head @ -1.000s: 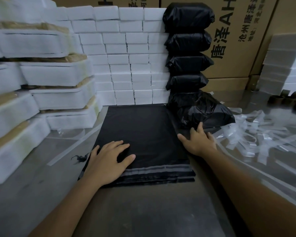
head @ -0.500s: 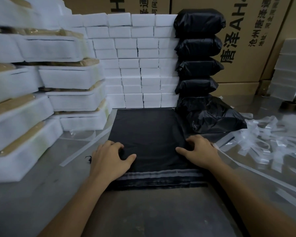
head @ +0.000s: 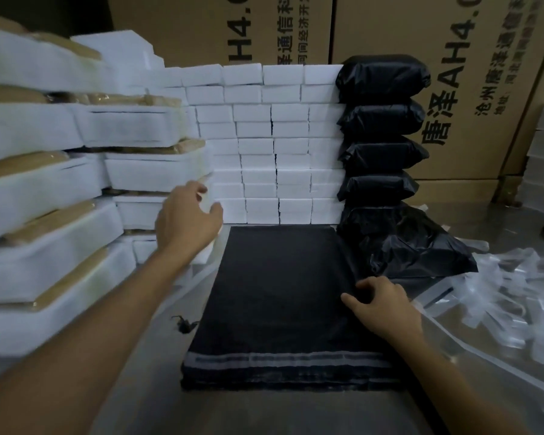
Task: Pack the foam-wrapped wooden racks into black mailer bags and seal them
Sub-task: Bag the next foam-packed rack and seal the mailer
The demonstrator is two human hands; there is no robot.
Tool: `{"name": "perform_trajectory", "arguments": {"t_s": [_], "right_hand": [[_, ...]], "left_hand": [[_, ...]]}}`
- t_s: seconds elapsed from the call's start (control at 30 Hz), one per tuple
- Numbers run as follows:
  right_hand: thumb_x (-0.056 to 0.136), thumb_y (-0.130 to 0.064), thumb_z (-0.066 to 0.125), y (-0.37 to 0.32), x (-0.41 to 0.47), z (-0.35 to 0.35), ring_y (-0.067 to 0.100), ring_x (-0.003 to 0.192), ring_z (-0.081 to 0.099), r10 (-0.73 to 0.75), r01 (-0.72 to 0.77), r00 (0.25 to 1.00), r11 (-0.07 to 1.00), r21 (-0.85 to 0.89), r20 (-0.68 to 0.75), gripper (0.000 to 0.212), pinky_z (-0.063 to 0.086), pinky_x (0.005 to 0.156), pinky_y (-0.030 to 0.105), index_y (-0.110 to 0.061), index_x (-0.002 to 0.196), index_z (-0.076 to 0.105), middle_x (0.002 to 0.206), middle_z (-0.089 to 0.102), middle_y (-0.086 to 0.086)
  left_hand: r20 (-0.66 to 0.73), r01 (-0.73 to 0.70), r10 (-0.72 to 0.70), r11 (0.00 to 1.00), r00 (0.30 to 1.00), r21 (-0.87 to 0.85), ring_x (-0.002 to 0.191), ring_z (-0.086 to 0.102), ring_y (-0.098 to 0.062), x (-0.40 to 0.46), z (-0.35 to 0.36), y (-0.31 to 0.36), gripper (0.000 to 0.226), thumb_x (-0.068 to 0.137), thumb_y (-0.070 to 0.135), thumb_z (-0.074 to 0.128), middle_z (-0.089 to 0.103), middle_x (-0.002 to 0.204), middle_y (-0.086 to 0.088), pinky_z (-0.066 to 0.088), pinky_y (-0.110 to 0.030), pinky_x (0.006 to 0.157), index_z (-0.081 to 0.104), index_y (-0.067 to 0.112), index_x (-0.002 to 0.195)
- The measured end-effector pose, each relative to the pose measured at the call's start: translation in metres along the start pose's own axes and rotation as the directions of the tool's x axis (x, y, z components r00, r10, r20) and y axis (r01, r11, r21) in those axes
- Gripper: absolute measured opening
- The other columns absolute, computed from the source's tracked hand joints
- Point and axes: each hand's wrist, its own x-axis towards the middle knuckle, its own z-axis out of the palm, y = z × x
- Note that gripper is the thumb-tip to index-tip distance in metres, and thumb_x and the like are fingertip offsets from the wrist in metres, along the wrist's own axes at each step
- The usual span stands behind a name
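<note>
Single head cam, looking forward and down, close over the stack of black mailer bags (head: 280, 296); no second view.

Dim room, printed cardboard cartons (head: 471, 89) behind

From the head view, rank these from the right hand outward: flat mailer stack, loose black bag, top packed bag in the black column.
1. Flat mailer stack: under the right hand, at its right edge.
2. Loose black bag: just beyond, to the right.
3. Top packed bag: far back, topping the column.
</note>
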Motion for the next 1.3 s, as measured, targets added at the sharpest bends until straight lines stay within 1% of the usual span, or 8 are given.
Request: {"name": "perform_trajectory", "arguments": {"t_s": [0.13,0.3,0.47,0.7,0.9,1.07,1.17,1.3], "right_hand": [[0.088,-0.063,0.060,-0.007,0.007,0.004,0.020,0.123,0.047,-0.003,0.000,1.000,0.995,-0.101,-0.025,0.048,0.042,0.103,0.045,-0.028,0.122,0.062,0.123,0.055,-0.006],[0.091,-0.064,0.052,-0.013,0.011,0.011,0.020,0.120,0.048,-0.034,0.016,0.996,0.978,-0.209,-0.082,0.047,0.045,0.092,0.037,-0.030,0.122,0.060,0.123,0.055,-0.005],[0.091,-0.064,0.051,-0.014,0.019,0.015,0.018,0.116,0.045,-0.004,-0.013,0.996,0.981,-0.195,-0.088,0.041,0.040,0.071,0.032,-0.030,0.113,0.057,0.111,0.061,-0.010],[0.091,-0.065,0.047,-0.012,0.021,0.020,0.019,0.116,0.044,-0.010,-0.012,0.995,0.975,-0.222,-0.101,0.039,0.037,0.069,0.032,-0.032,0.111,0.054,0.111,0.062,-0.012],[0.093,-0.063,0.046,-0.012,0.022,0.022,0.020,0.115,0.046,-0.024,0.002,0.995,0.973,-0.230,-0.092,0.038,0.036,0.073,0.033,-0.031,0.113,0.053,0.115,0.061,-0.009],[0.093,-0.062,0.046,-0.011,0.023,0.023,0.021,0.116,0.047,-0.030,0.007,0.994,0.975,-0.223,-0.101,0.038,0.036,0.075,0.033,-0.031,0.113,0.054,0.116,0.061,-0.008],[0.093,-0.060,0.048,-0.011,0.021,0.021,0.022,0.118,0.047,-0.029,0.010,0.995,0.980,-0.196,-0.092,0.037,0.038,0.077,0.034,-0.030,0.114,0.055,0.117,0.062,-0.008],[0.091,-0.054,0.058,-0.008,0.014,0.015,0.020,0.113,0.052,-0.014,0.008,0.997,0.997,-0.075,-0.080,0.030,0.046,0.082,0.035,-0.030,0.108,0.062,0.112,0.060,-0.007]], "left_hand": [[-0.080,-0.162,0.200,0.926,0.976,0.340,0.122,0.042,-0.039,0.090,-0.039,0.019,0.058,0.084,0.028,0.067,0.042,0.135,-0.018,0.041,-0.051,0.094,0.045,0.012,0.135],[0.104,-0.180,0.147,0.762,0.984,0.622,0.128,0.032,-0.038,0.137,-0.050,0.003,0.060,0.083,0.033,0.073,0.032,0.139,-0.017,0.038,-0.054,0.099,0.048,0.011,0.133],[0.100,-0.153,0.116,0.723,0.988,0.673,0.133,0.027,-0.038,0.153,-0.049,-0.006,0.082,0.073,0.019,0.079,0.032,0.143,-0.019,0.036,-0.057,0.099,0.031,0.013,0.139],[0.291,-0.389,0.272,0.451,0.917,0.804,0.108,0.051,-0.036,0.175,-0.064,-0.004,0.076,0.069,0.035,0.084,0.049,0.118,-0.018,0.045,-0.045,0.074,0.045,0.010,0.129],[0.253,-0.420,0.399,0.415,0.881,0.807,0.098,0.052,-0.038,0.171,-0.060,-0.009,0.065,0.072,0.040,0.081,0.052,0.106,-0.021,0.036,-0.041,0.065,0.049,0.001,0.113],[0.283,-0.555,0.640,0.271,0.714,0.786,0.095,0.048,-0.039,0.157,-0.063,0.010,0.065,0.076,0.046,0.075,0.052,0.104,-0.026,0.038,-0.048,0.075,0.051,-0.005,0.108],[0.311,-0.575,0.696,0.178,0.647,0.799,0.095,0.048,-0.039,0.140,-0.067,0.038,0.059,0.071,0.032,0.078,0.052,0.107,-0.025,0.035,-0.043,0.075,0.049,-0.002,0.109],[0.368,-0.662,0.729,0.154,0.577,0.733,0.104,0.047,-0.036,0.100,-0.061,0.073,0.062,0.064,0.019,0.076,0.050,0.115,-0.023,0.034,-0.041,0.075,0.047,0.001,0.116]]}}
